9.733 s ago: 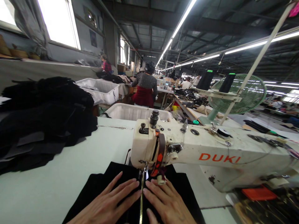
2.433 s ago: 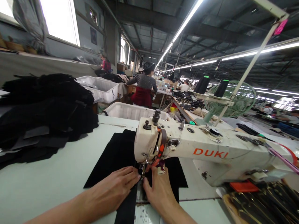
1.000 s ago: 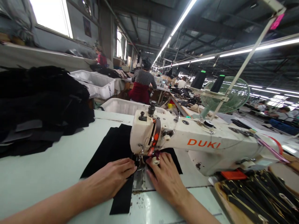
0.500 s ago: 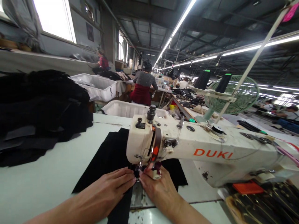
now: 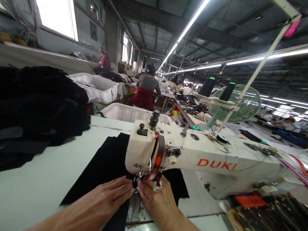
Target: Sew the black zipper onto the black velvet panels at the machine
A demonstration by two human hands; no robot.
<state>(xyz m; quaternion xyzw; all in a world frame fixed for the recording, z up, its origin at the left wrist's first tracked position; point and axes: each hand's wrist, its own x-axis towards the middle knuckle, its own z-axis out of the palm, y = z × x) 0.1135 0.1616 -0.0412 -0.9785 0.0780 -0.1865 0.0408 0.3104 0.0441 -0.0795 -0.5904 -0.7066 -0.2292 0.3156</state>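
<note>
A piece of black fabric [image 5: 96, 173] lies flat on the pale sewing table, running beneath the head of a white sewing machine [image 5: 183, 154] lettered "DUKI". My left hand [image 5: 113, 194] rests on the fabric, its fingers stretched out and close together, tips just left of the presser foot [image 5: 137, 179]. On the other side of the foot, my right hand [image 5: 157, 199] has its fingertips drawn together at the fabric's edge; the machine head and a patterned strap [image 5: 158, 157] hide some of its fingers. More of the fabric shows to the right, behind that hand.
A tall heap of black fabric pieces [image 5: 43, 112] stands at left. White plastic tubs [image 5: 115, 112] sit beyond the table. Thread cones [image 5: 207, 86] and a green fan [image 5: 247, 102] are behind the machine. Dark pieces and an orange item [image 5: 250, 200] lie lower right. Another person [image 5: 146, 86] sits ahead.
The view has shifted slightly, so the machine and hands appear a little further left and lower. Both hands stay beside the presser foot; the fabric's left corner shows further left.
</note>
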